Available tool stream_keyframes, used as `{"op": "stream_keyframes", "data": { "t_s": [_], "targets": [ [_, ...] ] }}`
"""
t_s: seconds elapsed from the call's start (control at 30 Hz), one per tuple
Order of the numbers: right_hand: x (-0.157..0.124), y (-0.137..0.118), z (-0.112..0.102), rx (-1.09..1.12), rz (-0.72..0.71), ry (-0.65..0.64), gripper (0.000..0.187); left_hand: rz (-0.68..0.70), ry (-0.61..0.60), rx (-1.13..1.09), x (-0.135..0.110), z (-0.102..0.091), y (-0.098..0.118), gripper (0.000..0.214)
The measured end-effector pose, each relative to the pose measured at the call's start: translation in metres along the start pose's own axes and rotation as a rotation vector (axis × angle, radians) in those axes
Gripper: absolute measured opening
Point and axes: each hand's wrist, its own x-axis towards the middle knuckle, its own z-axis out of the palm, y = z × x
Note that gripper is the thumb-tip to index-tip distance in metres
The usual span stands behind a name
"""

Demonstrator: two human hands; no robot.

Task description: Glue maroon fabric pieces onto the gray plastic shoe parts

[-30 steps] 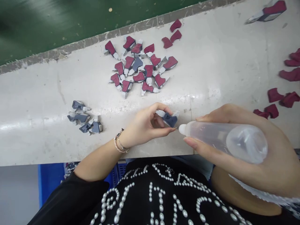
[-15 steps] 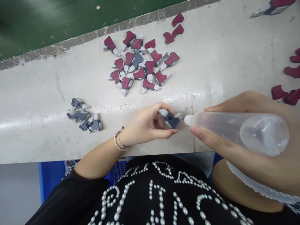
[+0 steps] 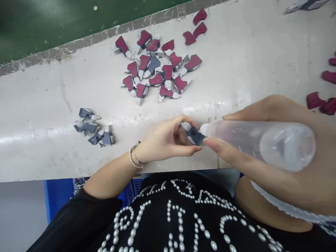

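Near the front edge of the table, my left hand (image 3: 168,140) is closed around a small dark blue and grey plastic part (image 3: 194,135), pinched between thumb and fingers. My right hand (image 3: 275,168) grips a translucent squeeze bottle (image 3: 241,134) lying almost level, its base toward the right. The bottle's white tip (image 3: 205,129) is at the part's right side; whether it touches cannot be made out. Left of my left hand lie several similar blue and grey parts (image 3: 86,126) without red pieces on top.
Farther back is a cluster of blue and grey parts with dark red pieces (image 3: 167,71). Loose red pieces (image 3: 189,37) lie behind it, and more red pieces (image 3: 315,100) at the right edge. A green surface (image 3: 65,21) runs beyond the table (image 3: 39,140); a blue bin (image 3: 59,199) stands below.
The squeeze bottle has moved left with my right hand, bringing its tip up to the part. My left hand has shifted slightly right, still holding the part.
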Motion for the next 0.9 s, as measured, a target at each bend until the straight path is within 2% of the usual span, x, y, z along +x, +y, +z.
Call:
{"op": "stream_keyframes", "data": {
  "t_s": [0.17, 0.43, 0.67, 0.77, 0.9],
  "targets": [
    [0.001, -0.004, 0.004, 0.036, 0.009, 0.013, 0.028, 0.022, 0.016, -0.014, -0.001, -0.002, -0.004, 0.047],
    [0.001, -0.005, 0.001, 0.132, -0.006, -0.071, 0.034, 0.025, -0.02, -0.116, 0.0, -0.004, 0.0, 0.046],
    [-0.007, 0.0, -0.009, 0.167, -0.015, -0.166, 0.027, 0.089, 0.098, 0.005, 0.001, -0.007, -0.001, 0.04],
    [-0.009, 0.002, -0.011, 0.136, 0.005, -0.154, 0.027, 0.109, 0.123, 0.038, 0.0, -0.008, -0.001, 0.041],
    [-0.009, 0.002, -0.012, 0.0, 0.04, -0.065, 0.031, 0.107, 0.11, 0.061, -0.001, -0.007, -0.001, 0.038]
  ]
}}
